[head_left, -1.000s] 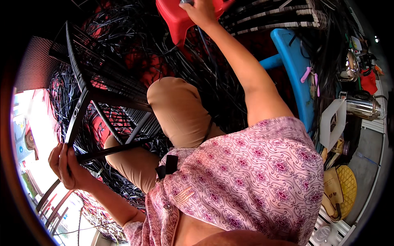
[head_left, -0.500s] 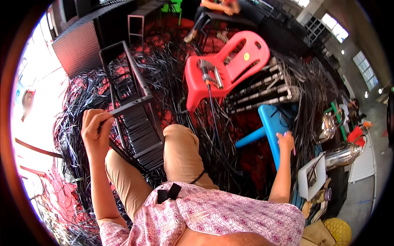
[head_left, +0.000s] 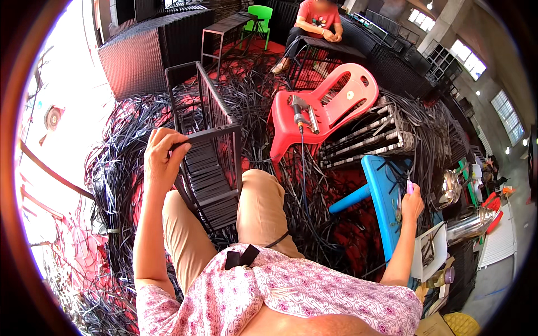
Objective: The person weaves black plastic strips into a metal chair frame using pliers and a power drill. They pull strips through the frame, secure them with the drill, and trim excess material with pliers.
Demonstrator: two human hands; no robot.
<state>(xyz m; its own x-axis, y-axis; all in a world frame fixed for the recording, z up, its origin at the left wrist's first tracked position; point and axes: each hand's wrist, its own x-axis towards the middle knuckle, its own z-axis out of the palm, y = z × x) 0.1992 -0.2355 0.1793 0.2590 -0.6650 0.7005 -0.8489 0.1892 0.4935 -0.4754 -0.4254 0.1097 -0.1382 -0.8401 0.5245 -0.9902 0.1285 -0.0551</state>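
A black metal furniture frame [head_left: 210, 134], partly woven with flat black strips [head_left: 206, 171], leans in front of my knees. My left hand [head_left: 163, 157] is closed on the near corner of its top bar, thumb against fingers. Off to the right, my right hand [head_left: 412, 206] is closed round a slim pink-handled tool [head_left: 410, 187]. Its kind I cannot make out. That hand is over the right edge of a blue plastic stool [head_left: 376, 193], where black strips and a thin metal tool [head_left: 399, 208] lie.
A red plastic chair [head_left: 288, 115] holds an air tool [head_left: 300, 112] with a hose [head_left: 304, 168]. Loose black strips [head_left: 126, 134] cover the red floor. A white bin [head_left: 430, 249] and steel kettle [head_left: 471, 224] stand right. A seated person [head_left: 318, 22] is at the back.
The view has shifted, so the scene sits further right and lower. My right hand has turned, and its pink-handled tool now shows more plainly. My left hand stays on the frame's corner.
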